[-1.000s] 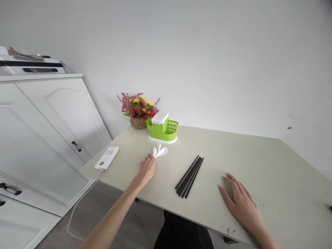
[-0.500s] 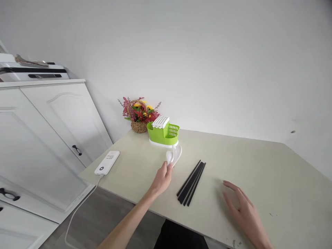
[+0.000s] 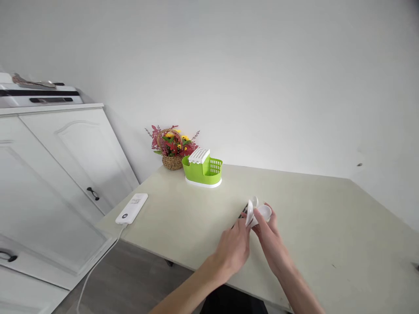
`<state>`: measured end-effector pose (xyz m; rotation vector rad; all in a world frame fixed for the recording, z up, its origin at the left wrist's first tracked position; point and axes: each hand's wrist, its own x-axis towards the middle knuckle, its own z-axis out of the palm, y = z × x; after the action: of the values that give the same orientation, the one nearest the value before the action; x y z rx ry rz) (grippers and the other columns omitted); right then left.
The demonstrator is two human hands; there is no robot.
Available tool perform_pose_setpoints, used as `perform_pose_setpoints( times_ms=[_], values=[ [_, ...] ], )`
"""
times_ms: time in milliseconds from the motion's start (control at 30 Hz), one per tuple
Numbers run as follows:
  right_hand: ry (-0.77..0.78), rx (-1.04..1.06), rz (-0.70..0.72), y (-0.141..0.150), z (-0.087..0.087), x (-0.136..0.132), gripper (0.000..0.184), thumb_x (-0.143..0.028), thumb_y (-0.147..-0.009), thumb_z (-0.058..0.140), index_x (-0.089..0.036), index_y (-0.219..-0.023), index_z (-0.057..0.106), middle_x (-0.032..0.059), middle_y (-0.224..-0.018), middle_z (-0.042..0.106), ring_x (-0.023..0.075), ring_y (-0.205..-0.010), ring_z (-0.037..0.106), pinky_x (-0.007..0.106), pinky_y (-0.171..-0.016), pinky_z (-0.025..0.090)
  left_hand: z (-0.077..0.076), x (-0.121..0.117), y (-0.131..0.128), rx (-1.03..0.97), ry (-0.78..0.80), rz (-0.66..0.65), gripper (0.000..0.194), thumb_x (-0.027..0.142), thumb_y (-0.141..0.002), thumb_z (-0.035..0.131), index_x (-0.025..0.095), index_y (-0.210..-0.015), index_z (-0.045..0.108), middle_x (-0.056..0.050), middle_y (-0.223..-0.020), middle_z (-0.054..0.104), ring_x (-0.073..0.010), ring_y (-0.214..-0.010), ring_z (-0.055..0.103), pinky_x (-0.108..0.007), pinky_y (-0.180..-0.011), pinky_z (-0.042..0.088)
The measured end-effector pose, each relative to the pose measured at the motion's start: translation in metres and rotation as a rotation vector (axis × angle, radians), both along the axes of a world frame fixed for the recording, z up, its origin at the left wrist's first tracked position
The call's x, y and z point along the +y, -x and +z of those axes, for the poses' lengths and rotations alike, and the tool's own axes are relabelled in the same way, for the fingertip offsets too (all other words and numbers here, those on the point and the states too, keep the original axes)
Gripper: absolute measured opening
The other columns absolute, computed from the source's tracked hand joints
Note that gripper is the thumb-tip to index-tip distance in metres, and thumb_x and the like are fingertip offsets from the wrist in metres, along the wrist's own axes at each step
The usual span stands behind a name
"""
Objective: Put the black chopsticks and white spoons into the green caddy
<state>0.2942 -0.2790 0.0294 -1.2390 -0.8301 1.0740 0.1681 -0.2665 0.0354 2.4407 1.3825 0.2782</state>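
Observation:
My left hand point(image 3: 233, 249) is closed round the handles of white soup spoons point(image 3: 249, 213), whose bowls stick up past the fingers. Close against it, my right hand point(image 3: 271, 237) has its thumb and fingers on another white spoon point(image 3: 265, 212), with the bowl facing up. Where the handles meet between the hands is hidden. Black chopsticks point(image 3: 242, 212) lie on the table beneath and behind the hands, mostly covered by them. Farther back stands a green utensil holder point(image 3: 198, 172) with a white slatted top and a white base.
A wicker basket of artificial flowers point(image 3: 172, 162) stands behind the holder against the wall. On the left edge of the table point(image 3: 314, 218) lies a white power bank point(image 3: 132, 208), its cable hanging down. White cabinets point(image 3: 81, 157) stand to the left.
My left hand has carried the spoons right and nearer, over the chopsticks. My right hand has come in from the right and taken hold of one spoon. The view has shifted slightly.

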Motion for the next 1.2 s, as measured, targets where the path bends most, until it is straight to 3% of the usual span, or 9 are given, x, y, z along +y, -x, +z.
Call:
perform_pose_setpoints(
  times_ms=[67,233,467,567,733,933,1200],
  values=[
    [0.093,0.167,-0.019,-0.004,-0.001,0.001,0.092,-0.066,-0.084,0.070,-0.035,-0.157,0.024,0.0032,-0.130,0.073,0.0277,-0.126,0.065,0.043,-0.104,0.053,0.003,-0.003,-0.014,0.100,0.002,-0.010,0.046,0.010,-0.098,0.035,0.015,-0.143,0.042,-0.015,-0.123,0.066,-0.0298,-0.091,0.072,-0.037,-0.069,0.052],
    [0.117,0.176,-0.100,-0.016,-0.003,0.007,0.099,-0.063,-0.077,0.079,-0.034,-0.156,0.027,0.0040,-0.125,0.075,0.0280,-0.126,0.065,0.036,-0.092,0.058,0.006,-0.006,-0.041,0.175,0.035,-0.011,0.054,0.001,-0.089,0.039,0.011,-0.142,0.044,-0.016,-0.119,0.067,-0.0314,-0.089,0.073,-0.039,-0.071,0.053],
    [0.077,0.204,-0.105,-0.034,-0.021,0.017,0.085,-0.069,-0.084,0.067,-0.036,-0.156,0.036,0.0029,-0.113,0.078,0.0283,-0.106,0.074,0.039,-0.086,0.061,-0.003,-0.004,-0.040,0.005,0.009,-0.046,0.049,0.018,-0.101,0.034,0.012,-0.150,0.033,-0.018,-0.125,0.068,-0.0339,-0.095,0.073,-0.041,-0.071,0.054],
    [0.044,0.182,-0.076,-0.041,-0.028,0.025,0.080,-0.072,-0.087,0.059,-0.037,-0.156,0.039,0.0024,-0.120,0.075,0.0281,-0.102,0.074,0.040,-0.082,0.062,-0.006,-0.002,-0.033,-0.124,0.012,-0.068,0.041,0.029,-0.107,0.026,0.013,-0.142,0.039,-0.016,-0.117,0.071,-0.0309,-0.091,0.074,-0.039,-0.070,0.054],
    [0.055,0.130,-0.073,-0.051,-0.032,0.031,0.076,-0.075,-0.087,0.055,-0.038,-0.153,0.046,0.0025,-0.124,0.072,0.0271,-0.105,0.072,0.036,-0.079,0.061,-0.010,0.002,-0.027,-0.231,0.052,-0.114,0.032,0.035,-0.107,0.028,0.016,-0.122,0.050,-0.012,-0.099,0.073,-0.0279,-0.081,0.074,-0.036,-0.066,0.053],
    [0.067,0.009,-0.066,-0.060,-0.035,0.032,0.070,-0.077,-0.089,0.050,-0.036,-0.146,0.048,0.0018,-0.106,0.073,0.0235,-0.088,0.071,0.033,-0.069,0.057,-0.019,0.007,-0.034,-0.266,0.028,-0.105,0.035,0.037,-0.108,0.027,0.018,-0.123,0.052,-0.012,-0.100,0.072,-0.0264,-0.079,0.074,-0.035,-0.064,0.053],
    [0.173,0.076,-0.201,-0.071,-0.052,0.045,0.058,-0.072,-0.083,0.061,-0.032,-0.123,0.048,-0.0043,-0.080,0.069,0.0205,-0.075,0.069,0.031,-0.061,0.054,-0.029,0.009,-0.053,-0.137,-0.033,-0.123,0.034,0.030,-0.108,0.028,0.013,-0.122,0.054,-0.014,-0.101,0.072,-0.0261,-0.078,0.073,-0.033,-0.062,0.051]
  ],
)
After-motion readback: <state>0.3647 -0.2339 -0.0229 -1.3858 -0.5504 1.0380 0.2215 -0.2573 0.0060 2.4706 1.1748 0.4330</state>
